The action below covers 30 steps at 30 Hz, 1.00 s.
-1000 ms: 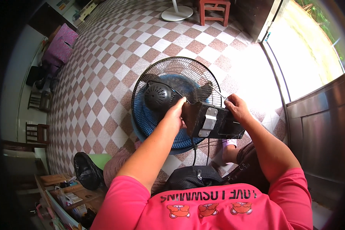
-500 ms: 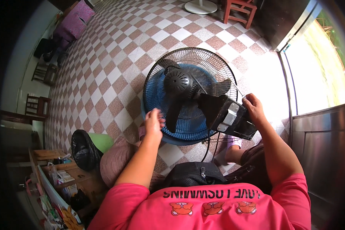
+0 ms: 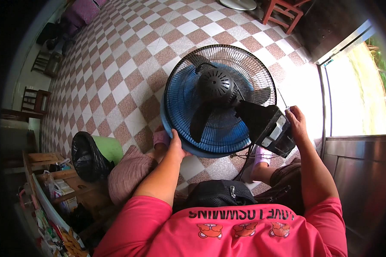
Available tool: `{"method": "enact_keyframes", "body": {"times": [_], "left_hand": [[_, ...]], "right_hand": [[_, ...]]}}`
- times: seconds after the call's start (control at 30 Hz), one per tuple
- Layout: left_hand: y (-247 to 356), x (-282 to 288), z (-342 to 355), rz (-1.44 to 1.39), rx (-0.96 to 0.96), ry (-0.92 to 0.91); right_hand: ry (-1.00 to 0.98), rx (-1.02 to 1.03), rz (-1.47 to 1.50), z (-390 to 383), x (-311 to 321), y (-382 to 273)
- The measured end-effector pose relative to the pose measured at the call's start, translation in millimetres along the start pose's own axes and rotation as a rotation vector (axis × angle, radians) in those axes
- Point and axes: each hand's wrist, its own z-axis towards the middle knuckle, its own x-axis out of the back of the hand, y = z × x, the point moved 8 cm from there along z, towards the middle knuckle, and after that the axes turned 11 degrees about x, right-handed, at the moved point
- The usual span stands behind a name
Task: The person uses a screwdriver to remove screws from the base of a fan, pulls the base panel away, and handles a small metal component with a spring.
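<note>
1. Nearest you, a black bag (image 3: 220, 194) sits at your waist, leaving a narrow strip of floor between it and the fan.
2. To your left, a green bin (image 3: 109, 147) with a black liner stands beside your knee, limiting room on that side.
3. Your left hand (image 3: 178, 148) is at the near-left rim of the round blue base (image 3: 169, 125): thumb against the edge, fingers partly hidden; you cannot tell whether they grip.
4. Your right hand (image 3: 299, 124) pinches a thin metal rod (image 3: 281, 97), thumb and forefinger closed, just beside the black box (image 3: 286, 145) on the fan.
5. The fan (image 3: 215, 85) lies above the blue base, in front of you, motor side up.
6. Beyond its cage and leftward, tiled floor (image 3: 135, 64) spreads wide; rightward, the doorway's edge (image 3: 325, 103) bounds it.
7. Farthest, a red stool (image 3: 282, 16) stands near the wall.
</note>
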Motion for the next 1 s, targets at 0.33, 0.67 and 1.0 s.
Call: {"method": "enact_keyframes", "body": {"times": [0.33, 0.67, 1.0], "left_hand": [[30.7, -9.9, 43.7, -0.032, -0.115, -0.254], [68.4, -56.2, 20.5, -0.081, -0.339, -0.282], [57.1, -41.7, 14.9, -0.036, -0.370, -0.203]], "right_hand": [[0.102, 0.073, -0.105, -1.2, -2.3, 7.1], [0.246, 0.051, -0.070, 3.3, 3.7, 24.7], [0.278, 0.046, -0.174, -5.8, 14.0, 22.8]]}}
